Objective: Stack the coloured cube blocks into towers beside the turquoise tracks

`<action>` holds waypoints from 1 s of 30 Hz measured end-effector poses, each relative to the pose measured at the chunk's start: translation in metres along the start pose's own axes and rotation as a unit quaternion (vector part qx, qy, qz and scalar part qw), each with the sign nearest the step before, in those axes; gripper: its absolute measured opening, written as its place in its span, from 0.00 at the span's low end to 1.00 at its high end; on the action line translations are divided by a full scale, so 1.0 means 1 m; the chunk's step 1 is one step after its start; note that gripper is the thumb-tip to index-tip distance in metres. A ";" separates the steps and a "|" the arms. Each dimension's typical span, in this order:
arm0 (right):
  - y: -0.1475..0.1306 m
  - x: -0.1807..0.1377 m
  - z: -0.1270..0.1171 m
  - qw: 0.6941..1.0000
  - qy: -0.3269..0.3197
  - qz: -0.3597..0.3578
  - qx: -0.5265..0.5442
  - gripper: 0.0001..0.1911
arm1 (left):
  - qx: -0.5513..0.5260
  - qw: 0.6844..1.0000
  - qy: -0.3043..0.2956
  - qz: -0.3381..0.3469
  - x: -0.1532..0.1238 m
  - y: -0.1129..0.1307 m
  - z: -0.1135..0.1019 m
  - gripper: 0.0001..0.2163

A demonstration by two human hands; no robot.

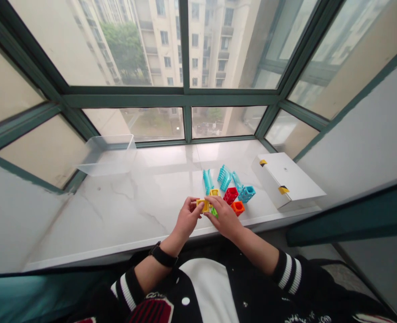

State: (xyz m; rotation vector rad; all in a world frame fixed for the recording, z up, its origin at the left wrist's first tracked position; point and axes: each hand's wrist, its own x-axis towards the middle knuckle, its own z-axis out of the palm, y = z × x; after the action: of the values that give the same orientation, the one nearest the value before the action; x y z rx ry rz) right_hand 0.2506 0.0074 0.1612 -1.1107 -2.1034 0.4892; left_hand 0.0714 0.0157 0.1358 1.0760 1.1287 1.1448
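A black varsity jacket (pixel 252 287) frames bare forearms at a marble windowsill (pixel 94 224), where the left hand (pixel 187 217) pinches a yellow plastic block (pixel 202 205). The right hand (pixel 223 215) curls against it from the other side, its grip unclear, near a green piece (pixel 214 213). A red block (pixel 230 195), orange block (pixel 238 207), blue block (pixel 247 194) and teal comb (pixel 208 181) lie just beyond. Open sill runs left toward a clear plastic tub (pixel 107 154); a white box (pixel 284 179) sits right.
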 end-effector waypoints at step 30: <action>0.087 0.018 -0.076 0.988 -0.024 0.118 -0.092 0.27 | 0.330 0.930 -0.093 0.134 0.103 -0.056 0.009 0.29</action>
State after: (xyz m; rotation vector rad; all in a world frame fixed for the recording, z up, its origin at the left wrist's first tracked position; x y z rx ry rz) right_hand 0.3477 0.0717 0.1678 -1.4795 -2.1023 0.4409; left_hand 0.0935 0.1114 0.0717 1.8672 1.2746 0.8480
